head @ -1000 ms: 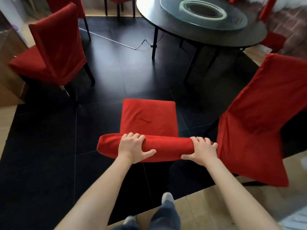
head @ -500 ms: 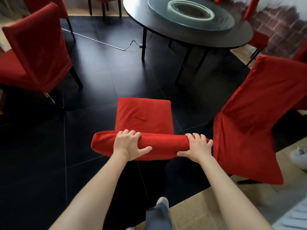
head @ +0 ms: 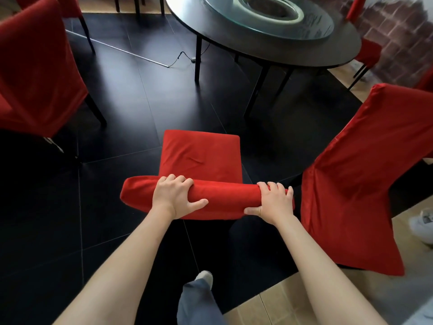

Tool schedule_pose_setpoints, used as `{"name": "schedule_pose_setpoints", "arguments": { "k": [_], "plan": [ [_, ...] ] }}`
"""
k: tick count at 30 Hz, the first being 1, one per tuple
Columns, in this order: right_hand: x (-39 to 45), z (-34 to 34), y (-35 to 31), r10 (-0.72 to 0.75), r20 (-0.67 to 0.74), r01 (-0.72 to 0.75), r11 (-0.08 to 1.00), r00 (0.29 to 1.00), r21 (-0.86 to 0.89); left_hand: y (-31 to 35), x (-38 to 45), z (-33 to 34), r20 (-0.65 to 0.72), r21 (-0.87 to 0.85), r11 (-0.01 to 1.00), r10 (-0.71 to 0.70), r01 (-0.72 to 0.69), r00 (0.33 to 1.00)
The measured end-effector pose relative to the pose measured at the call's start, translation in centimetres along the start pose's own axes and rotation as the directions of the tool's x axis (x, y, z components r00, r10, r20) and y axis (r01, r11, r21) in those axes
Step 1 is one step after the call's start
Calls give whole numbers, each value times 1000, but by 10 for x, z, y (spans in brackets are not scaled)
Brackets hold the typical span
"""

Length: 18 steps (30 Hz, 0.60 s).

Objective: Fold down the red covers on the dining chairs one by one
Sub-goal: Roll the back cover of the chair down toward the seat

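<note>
- Left hand (head: 174,197) grips the rolled red fabric cover (head: 225,199), fingers curled over its top, thumb stretched along the near face; right hand (head: 273,202) clamps the roll's right end, thumb underneath
- The roll lies across the backrest top of the nearest dining chair; its red padded seat (head: 200,156) shows just beyond the hands, facing the table
- Just right, a second chair in a loose red cover (head: 365,172) hanging down long; at the left edge, a third red-covered chair (head: 35,73) on dark legs
- Beyond, the round black table (head: 269,45) carries a glass turntable (head: 269,15); black floor tiles (head: 128,102) spread underneath; a thin cable (head: 117,48) runs across them
</note>
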State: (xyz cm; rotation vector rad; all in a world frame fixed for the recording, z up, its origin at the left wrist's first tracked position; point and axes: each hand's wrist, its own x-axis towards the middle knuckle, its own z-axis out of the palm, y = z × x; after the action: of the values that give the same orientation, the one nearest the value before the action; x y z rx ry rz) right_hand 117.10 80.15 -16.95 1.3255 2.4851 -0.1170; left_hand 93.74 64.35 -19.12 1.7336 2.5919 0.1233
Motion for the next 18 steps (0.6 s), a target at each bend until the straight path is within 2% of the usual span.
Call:
{"name": "schedule_pose_setpoints", "arguments": {
  "k": [18],
  "plan": [
    [151, -51, 8, -19, -38, 19, 1000, 999, 13, -27, 165, -3, 65, 63, 998, -3, -1, 998]
  ]
}}
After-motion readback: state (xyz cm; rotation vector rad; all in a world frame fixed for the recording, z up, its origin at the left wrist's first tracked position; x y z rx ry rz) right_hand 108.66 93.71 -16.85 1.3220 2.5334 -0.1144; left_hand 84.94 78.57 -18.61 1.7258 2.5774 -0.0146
